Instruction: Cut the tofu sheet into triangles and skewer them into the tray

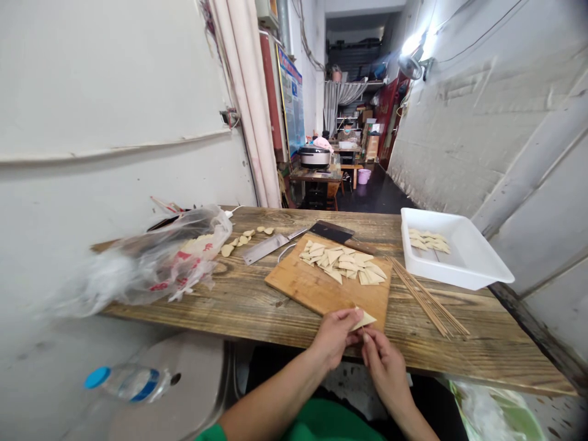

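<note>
My left hand (334, 335) is closed on a pale, flat triangular slice (366, 319), perhaps tofu, above the near edge of a wooden cutting board (294, 282). Just to the right, my right hand (384, 362) pinches a thin bamboo skewer (362, 330) whose visible part meets the slice's lower edge. Most of that skewer is hidden by my fingers. Farther back on the board lies a heap of similar triangular slices (344, 262). Several loose bamboo skewers (427, 300) rest to the right of the board.
A white tray (463, 278) holds threaded wavy pieces (429, 241). Behind the board lies a dark-bladed cleaver (331, 231); a shiny cleaver (265, 248) lies left. Round pale pieces (239, 241) and a plastic bag (184, 263) sit farther left. A bottle (133, 381) lies on a stool below.
</note>
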The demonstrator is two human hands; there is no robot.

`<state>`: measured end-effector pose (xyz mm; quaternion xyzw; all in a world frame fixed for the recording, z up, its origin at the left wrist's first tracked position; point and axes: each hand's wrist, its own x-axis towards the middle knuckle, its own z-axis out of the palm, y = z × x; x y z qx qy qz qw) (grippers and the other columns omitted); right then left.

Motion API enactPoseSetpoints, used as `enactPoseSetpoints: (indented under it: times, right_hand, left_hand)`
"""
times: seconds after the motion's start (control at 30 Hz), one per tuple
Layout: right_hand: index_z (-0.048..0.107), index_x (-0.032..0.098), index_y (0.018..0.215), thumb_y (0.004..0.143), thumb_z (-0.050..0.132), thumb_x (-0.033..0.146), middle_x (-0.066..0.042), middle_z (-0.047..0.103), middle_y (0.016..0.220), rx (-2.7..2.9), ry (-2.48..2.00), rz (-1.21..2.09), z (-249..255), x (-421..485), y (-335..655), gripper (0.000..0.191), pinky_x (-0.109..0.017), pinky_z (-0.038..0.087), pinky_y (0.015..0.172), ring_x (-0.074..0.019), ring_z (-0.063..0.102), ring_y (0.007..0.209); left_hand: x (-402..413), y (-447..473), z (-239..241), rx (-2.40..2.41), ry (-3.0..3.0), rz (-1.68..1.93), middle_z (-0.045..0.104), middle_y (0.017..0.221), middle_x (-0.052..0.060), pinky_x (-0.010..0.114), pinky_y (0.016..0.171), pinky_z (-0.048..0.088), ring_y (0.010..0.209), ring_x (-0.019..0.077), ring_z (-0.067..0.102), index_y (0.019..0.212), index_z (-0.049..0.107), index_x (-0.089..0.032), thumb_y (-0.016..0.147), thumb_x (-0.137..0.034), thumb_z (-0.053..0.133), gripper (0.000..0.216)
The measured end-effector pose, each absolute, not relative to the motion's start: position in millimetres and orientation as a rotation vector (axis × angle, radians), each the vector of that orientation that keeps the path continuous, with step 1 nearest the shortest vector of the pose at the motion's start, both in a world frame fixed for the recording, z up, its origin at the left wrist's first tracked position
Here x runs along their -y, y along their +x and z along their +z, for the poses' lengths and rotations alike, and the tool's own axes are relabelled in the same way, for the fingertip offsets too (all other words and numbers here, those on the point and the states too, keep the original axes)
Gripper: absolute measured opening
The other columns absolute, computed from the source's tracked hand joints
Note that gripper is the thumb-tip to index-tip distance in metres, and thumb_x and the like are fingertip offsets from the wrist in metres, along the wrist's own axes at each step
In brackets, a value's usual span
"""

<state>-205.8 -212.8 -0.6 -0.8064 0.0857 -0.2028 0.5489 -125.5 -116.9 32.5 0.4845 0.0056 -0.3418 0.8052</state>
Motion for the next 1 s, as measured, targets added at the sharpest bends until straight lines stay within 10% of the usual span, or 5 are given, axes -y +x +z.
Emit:
enactPoseSetpoints:
  times: [0.37, 0.67, 1.0]
  right_hand:
    - [0.06, 0.013, 0.096, 0.087, 0.046, 0.047, 0.006, 0.044, 0.047, -0.276, -1.791, -0.46, -12, 222, -202, 0.039, -0.02, 0.033, 0.042, -0.0097, 0.042, 0.043]
    - [0.059, 0.012, 0.096, 0.086, 0.046, 0.05, 0.006, 0.043, 0.049, -0.305, -1.766, -0.415, -16, 226, -207, 0.041, -0.021, 0.033, 0.043, -0.0104, 0.042, 0.044]
    - [0.06, 0.013, 0.097, 0.086, 0.047, 0.049, 0.006, 0.042, 0.049, -0.322, -1.729, -0.398, -17, 227, -210, 0.04, -0.021, 0.031, 0.042, -0.0103, 0.04, 0.044]
  left_hand:
    - [114, -43, 35, 0.558, 2.426, 0.2, 0.057, 0.103, 0.016, 0.042, 0.097, 0.029, 0.108, 0.0311, 0.045, 0.101, 0.066, -0.016, 0.077, -0.034, 0.062, 0.029]
    - [125, -19, 43, 0.651, 2.427, 0.044, 0.06, 0.087, 0.021, 0.041, 0.094, 0.034, 0.102, 0.0338, 0.051, 0.066, 0.067, -0.011, 0.071, -0.011, 0.063, 0.006]
    - [87, -22, 50, 0.808, 2.578, -0.135, 0.061, 0.099, 0.017, 0.036, 0.088, 0.041, 0.095, 0.0255, 0.056, 0.089, 0.068, -0.011, 0.075, -0.002, 0.045, 0.028]
